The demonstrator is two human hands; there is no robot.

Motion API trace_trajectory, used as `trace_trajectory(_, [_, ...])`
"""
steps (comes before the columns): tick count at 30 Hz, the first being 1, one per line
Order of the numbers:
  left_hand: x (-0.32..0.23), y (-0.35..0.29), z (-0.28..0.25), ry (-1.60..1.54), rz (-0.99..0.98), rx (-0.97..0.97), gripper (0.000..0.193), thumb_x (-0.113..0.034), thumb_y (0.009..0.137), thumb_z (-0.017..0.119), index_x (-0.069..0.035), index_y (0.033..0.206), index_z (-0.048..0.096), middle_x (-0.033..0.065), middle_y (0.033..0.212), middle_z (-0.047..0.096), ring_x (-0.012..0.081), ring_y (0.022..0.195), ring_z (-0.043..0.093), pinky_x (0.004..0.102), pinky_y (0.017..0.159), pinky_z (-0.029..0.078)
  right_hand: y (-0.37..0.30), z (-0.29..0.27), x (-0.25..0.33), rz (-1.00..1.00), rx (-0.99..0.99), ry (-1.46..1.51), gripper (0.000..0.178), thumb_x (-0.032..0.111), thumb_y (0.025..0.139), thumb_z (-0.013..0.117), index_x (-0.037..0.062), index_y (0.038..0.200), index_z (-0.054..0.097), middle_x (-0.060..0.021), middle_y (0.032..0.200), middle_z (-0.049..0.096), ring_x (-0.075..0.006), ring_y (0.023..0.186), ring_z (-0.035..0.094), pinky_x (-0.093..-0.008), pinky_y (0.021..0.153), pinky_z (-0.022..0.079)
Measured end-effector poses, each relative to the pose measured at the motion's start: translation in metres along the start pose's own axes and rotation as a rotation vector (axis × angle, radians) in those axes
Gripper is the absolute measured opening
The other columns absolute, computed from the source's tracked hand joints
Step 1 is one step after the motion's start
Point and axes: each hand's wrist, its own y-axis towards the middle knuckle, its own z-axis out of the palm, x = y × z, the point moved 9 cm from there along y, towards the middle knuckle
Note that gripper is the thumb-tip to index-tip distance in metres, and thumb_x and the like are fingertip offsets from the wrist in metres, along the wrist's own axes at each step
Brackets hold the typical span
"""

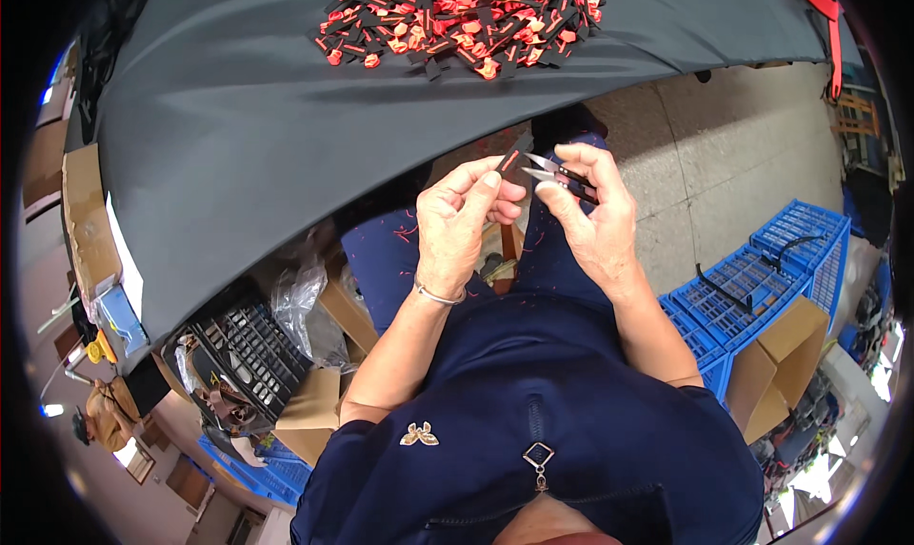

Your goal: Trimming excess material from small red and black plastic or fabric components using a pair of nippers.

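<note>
Between the thumb and fingers of my left hand (453, 223) is a small black fabric tab (516, 153) with a red mark on it, tilted up to the right. My right hand (604, 226) grips a pair of thread snips (574, 179) with black handles. Their two pointed metal blades are spread apart and point left, close beside the tab; whether they touch it I cannot tell. Beyond both hands, a heap of black and red fabric tabs (466, 21) lies on the table covered in dark cloth (257, 136).
My lap (381, 250) is under the hands, with red thread bits scattered on it. Blue plastic crates (743, 278) and an open cardboard box (781, 355) stand at the right. To the left are a black crate (252, 355) and a clear plastic bag (309, 312).
</note>
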Motion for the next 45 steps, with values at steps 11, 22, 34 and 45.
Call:
trace_trajectory(11, [0.003, -0.007, -0.001, -0.020, -0.011, 0.032, 0.024, -0.010, 0.090, 0.051, 0.002, 0.110, 0.059, 0.0094, 0.080, 0.065, 0.0101, 0.065, 0.059, 0.0219, 0.061, 0.050, 0.001, -0.003, 0.021, -0.163, -0.038, -0.128, 0.014, 0.014, 0.074, 0.070, 0.0043, 0.079, 0.061, -0.0056, 0.073, 0.061, -0.0205, 0.061, 0.055, -0.0307, 0.056, 0.045])
trace_trajectory(22, [-0.019, -0.073, -0.148, 0.068, 0.256, -0.490, 0.022, -0.014, 0.091, 0.049, 0.001, 0.106, 0.054, 0.0124, 0.084, 0.065, 0.0127, 0.066, 0.060, 0.0239, 0.063, 0.050, 0.002, -0.005, -0.009, 0.034, 0.006, 0.034, 0.012, 0.009, 0.085, 0.062, 0.0021, 0.094, 0.059, 0.0018, 0.078, 0.059, -0.0014, 0.065, 0.049, -0.0153, 0.056, 0.040])
trace_trajectory(34, [0.167, -0.286, -0.403, 0.608, 0.042, -1.381, 0.035, -0.016, 0.093, 0.046, 0.001, 0.123, 0.049, 0.0104, 0.112, 0.058, 0.0147, 0.089, 0.057, 0.0265, 0.081, 0.045, 0.000, 0.020, -0.006, 0.008, 0.086, 0.047, 0.018, 0.014, 0.086, 0.061, 0.0012, 0.098, 0.060, 0.0004, 0.076, 0.057, -0.0022, 0.063, 0.049, -0.0153, 0.054, 0.042])
trace_trajectory(45, [-0.071, -0.166, -0.235, 0.575, 0.727, -0.979, 0.026, 0.002, 0.090, 0.045, 0.001, 0.114, 0.055, 0.0106, 0.113, 0.058, 0.0131, 0.091, 0.057, 0.0256, 0.081, 0.046, -0.002, 0.014, -0.026, 0.151, 0.083, 0.146, 0.012, 0.004, 0.084, 0.060, 0.0029, 0.096, 0.057, -0.0003, 0.083, 0.060, -0.0054, 0.074, 0.054, -0.0193, 0.067, 0.045])
